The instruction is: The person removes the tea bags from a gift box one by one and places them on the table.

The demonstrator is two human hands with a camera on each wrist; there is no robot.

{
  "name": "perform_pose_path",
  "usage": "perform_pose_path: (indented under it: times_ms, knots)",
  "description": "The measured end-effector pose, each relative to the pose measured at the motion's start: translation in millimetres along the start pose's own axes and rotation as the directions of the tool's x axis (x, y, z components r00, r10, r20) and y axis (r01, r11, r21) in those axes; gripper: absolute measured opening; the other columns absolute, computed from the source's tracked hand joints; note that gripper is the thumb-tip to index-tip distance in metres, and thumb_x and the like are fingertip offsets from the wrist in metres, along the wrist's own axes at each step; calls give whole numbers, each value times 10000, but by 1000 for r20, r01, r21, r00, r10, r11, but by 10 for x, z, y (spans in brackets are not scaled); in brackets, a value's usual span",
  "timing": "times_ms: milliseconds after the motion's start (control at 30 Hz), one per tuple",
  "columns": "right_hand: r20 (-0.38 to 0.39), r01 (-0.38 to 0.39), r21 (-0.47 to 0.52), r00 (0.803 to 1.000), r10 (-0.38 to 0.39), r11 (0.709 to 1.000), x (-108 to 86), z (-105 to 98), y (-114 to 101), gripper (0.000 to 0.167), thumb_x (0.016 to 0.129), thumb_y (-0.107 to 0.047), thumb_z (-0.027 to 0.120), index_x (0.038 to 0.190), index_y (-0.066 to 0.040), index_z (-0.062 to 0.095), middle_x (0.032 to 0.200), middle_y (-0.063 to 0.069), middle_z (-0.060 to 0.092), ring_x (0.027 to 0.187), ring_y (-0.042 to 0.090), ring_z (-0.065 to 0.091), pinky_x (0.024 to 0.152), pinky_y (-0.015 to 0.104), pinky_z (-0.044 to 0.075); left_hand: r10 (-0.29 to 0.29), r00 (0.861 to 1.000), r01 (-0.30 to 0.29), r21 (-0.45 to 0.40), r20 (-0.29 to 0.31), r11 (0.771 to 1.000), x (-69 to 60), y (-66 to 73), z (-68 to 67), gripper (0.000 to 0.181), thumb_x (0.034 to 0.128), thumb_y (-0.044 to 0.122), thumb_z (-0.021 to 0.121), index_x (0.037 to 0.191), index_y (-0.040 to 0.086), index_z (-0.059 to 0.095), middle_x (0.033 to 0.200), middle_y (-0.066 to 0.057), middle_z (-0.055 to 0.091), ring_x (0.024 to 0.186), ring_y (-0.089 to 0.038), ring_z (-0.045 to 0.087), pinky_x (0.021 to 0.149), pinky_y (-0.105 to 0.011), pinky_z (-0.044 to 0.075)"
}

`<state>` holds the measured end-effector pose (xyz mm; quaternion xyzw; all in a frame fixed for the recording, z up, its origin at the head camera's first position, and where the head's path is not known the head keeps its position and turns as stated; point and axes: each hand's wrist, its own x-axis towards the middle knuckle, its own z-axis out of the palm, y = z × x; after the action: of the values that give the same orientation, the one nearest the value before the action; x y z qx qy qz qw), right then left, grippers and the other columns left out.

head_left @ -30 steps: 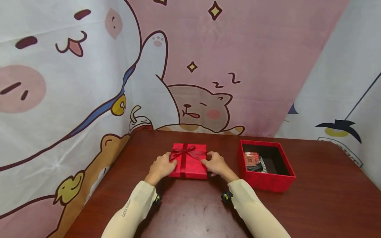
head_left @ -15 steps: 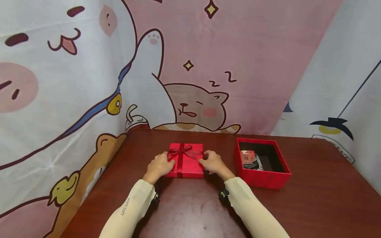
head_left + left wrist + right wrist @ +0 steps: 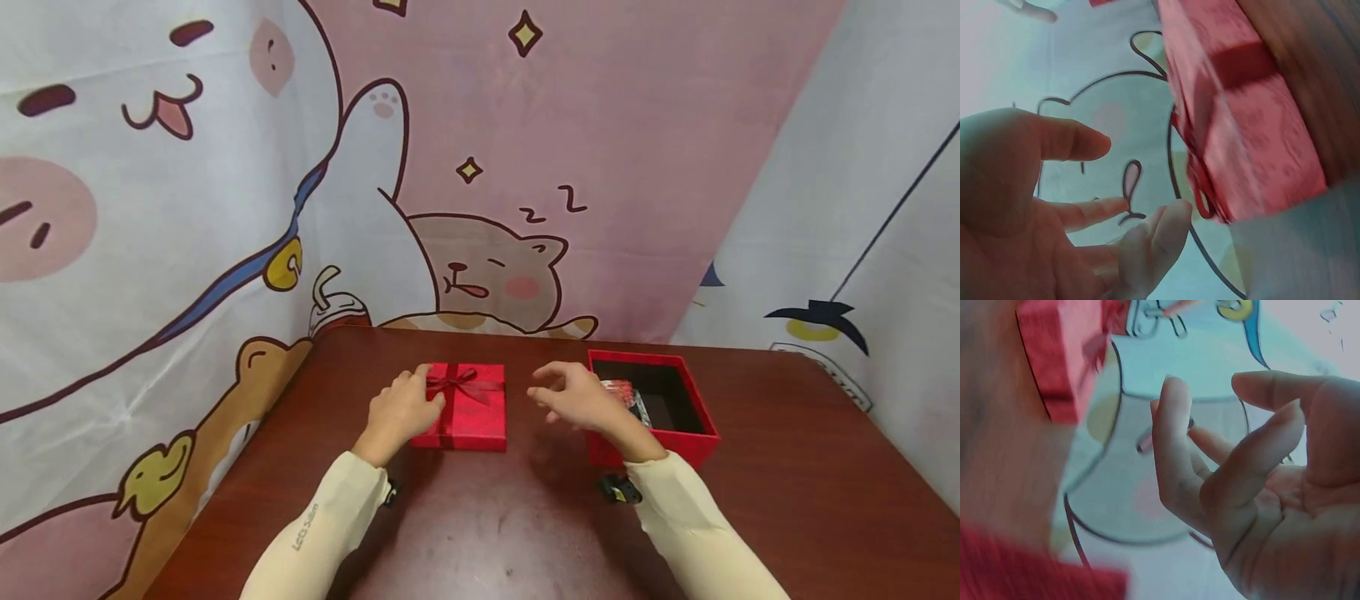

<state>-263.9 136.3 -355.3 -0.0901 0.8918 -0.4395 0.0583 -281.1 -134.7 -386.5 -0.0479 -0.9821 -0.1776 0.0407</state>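
Observation:
A red gift box lid [image 3: 480, 417] with a dark red ribbon and bow [image 3: 467, 383] lies on the table, left of the middle. My left hand [image 3: 397, 414] hovers over its left edge; the left wrist view shows the fingers [image 3: 1075, 139] apart from the lid, holding nothing. Between the lid and an open red box [image 3: 652, 450], my right hand [image 3: 581, 400] hangs in the air with loosely bent fingers and nothing in them. Inside that box, small packets [image 3: 622, 392] lie at the left, partly hidden by the right hand.
The brown wooden table [image 3: 480, 533] runs back to a cartoon-printed cloth [image 3: 637, 167], which also hangs along the left side. The red box's raised walls stand close to the right forearm.
Both hands have let go of the lid. The right hand has moved right, toward the open box; the left has lifted slightly. The lid stays on the table.

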Motion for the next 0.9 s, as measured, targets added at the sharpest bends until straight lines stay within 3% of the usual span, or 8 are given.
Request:
perform_pose_path:
  times_ms: [100,267,367,500,700,900]
  knots:
    - [-5,-15,10,1000,15,1000,-61,-236,51,396,938,-222,660,1264,-9,589,878,101,708,620,191,685,441,296,462,13,1000,-13,5,20,1000,-32,72,-26,539,918,371,587,1398,134,524,1246,-151,607,978,-408,642,804,-584,501]
    - [-25,-49,17,998,50,999,-145,-534,191,439,965,-243,631,1300,31,558,969,205,692,710,280,697,505,313,521,28,999,-28,4,41,1000,-63,114,-31,535,925,379,572,1409,157,521,1275,-136,598,1020,-399,629,832,-589,489]
    - [-48,-52,-13,998,52,999,-190,-646,272,458,969,-253,621,1304,53,556,1014,227,678,654,242,658,499,323,506,28,998,-28,-5,55,1000,-75,108,-16,540,925,376,571,1414,153,519,1295,-135,592,1045,-400,622,846,-591,482]
    - [-78,-72,-36,995,69,997,-213,-733,369,461,969,-247,613,1304,64,555,1014,205,677,614,162,627,513,364,515,16,998,-15,-13,64,1000,-83,52,42,533,918,360,590,1402,145,533,1297,-135,593,1049,-390,622,836,-587,485]
    - [-100,-126,-12,987,125,992,-229,-804,529,478,970,-252,612,1312,72,535,974,164,688,700,186,703,570,343,553,15,998,-13,-16,64,1000,-99,-45,151,517,896,324,634,1374,142,560,1259,-142,609,1010,-365,631,794,-580,499]
    - [-130,-143,-25,982,139,989,-262,-841,641,476,947,-246,630,1281,85,553,970,188,695,730,222,692,586,370,573,28,999,-27,-10,41,1000,-114,-38,176,504,881,316,645,1353,153,577,1233,-139,621,1012,-358,633,781,-574,504]
